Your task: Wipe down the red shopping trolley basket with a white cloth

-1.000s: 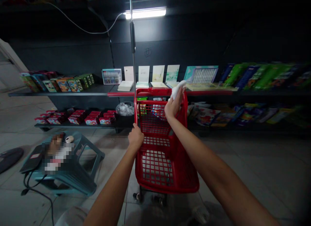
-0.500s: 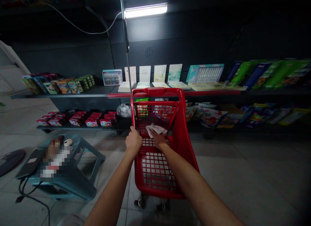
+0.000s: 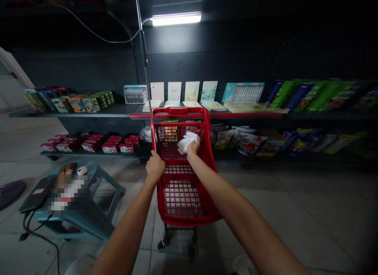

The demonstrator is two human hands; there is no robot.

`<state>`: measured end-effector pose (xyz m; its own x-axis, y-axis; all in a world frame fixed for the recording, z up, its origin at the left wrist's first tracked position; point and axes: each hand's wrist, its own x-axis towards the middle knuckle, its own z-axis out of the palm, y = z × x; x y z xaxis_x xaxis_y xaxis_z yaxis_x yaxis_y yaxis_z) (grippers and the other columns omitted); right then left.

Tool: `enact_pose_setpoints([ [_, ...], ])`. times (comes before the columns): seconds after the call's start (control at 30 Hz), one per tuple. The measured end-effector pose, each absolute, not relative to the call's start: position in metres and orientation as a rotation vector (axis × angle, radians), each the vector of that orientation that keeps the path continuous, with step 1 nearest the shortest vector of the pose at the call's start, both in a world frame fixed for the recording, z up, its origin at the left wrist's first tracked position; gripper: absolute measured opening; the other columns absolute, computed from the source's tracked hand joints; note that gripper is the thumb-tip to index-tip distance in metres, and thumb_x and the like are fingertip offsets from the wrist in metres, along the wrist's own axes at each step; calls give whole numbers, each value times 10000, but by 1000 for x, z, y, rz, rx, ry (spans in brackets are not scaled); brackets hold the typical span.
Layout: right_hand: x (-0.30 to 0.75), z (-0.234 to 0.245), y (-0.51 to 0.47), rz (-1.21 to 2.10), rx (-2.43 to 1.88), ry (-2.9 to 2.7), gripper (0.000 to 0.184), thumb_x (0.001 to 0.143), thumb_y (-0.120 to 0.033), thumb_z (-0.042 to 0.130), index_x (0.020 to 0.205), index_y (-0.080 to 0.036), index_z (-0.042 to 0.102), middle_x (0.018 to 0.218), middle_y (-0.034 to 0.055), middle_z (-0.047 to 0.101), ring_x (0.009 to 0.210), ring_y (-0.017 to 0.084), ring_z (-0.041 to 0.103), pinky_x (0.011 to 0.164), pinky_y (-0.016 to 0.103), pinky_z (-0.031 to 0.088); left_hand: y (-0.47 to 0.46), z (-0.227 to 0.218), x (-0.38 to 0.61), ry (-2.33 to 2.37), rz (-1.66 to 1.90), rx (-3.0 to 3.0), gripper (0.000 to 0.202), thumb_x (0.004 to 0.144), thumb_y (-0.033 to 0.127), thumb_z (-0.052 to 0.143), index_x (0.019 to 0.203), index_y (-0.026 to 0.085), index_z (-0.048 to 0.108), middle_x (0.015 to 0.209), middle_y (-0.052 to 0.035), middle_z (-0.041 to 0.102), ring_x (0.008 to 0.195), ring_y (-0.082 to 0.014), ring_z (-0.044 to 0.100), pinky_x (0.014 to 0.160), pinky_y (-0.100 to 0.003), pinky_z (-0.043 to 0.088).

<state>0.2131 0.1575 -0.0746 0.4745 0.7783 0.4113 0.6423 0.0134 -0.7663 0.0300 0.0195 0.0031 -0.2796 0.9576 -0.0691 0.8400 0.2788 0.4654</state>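
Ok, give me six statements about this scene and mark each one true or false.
1. The right grip holds a white cloth. True.
2. Both grips hold cloth. False: only the right one does.
3. The left grip is closed at the side of the red cart. True.
4. The cart lies tipped over. False: it stands upright.
5. A plastic stool stands left of the cart. True.
6. Nothing lies on the stool. False: several items do.

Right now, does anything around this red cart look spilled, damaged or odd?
No spill or damage stands out. Slightly odd is the crumpled clear plastic on the lower shelf, partly behind the red cart: it looks stray beside the stacked red boxes.
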Motion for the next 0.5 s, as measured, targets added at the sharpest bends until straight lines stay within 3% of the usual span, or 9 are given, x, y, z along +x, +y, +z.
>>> enact_pose_setpoints([
  [0.1,214,-20,164,-24,-1587,-1013,706,944,-135,188,1624,-118,-5,1634,185,239,1510,218,275,1199,460,305,20,3,24,2217,475,1646,326,923,229,471,1237,173,403,1194,-225,672,1113,-329,672,896,-417,507],
  [0.23,221,13,156,-406,-1492,-1392,806,892,-62,296,1630,-201,3,1692,67,59,1559,186,43,1259,462,138,20,0,17,2215,454,1684,324,931,239,444,1244,172,402,1171,-216,680,1102,-331,675,890,-414,508],
  [0.37,224,-41,145,-333,-1659,-1743,860,807,23,331,1621,-197,162,1674,58,187,1554,185,86,1263,462,106,19,-3,13,2216,444,1690,309,958,271,399,1251,174,404,1163,-209,685,1097,-324,676,895,-415,505],
  [0.43,221,-84,138,-98,-1793,-1763,841,797,16,374,1604,-177,240,1659,88,234,1552,208,109,1260,439,139,19,-3,13,2220,440,1674,285,973,275,370,1236,176,414,1151,-206,691,1091,-317,681,892,-408,506],
  [0.5,216,-122,128,185,-1917,-1727,829,816,-6,378,1610,-189,223,1658,104,228,1539,234,177,1248,444,187,19,-2,14,2215,439,1665,267,977,267,366,1223,179,420,1145,-205,694,1084,-308,686,892,-397,505],
])
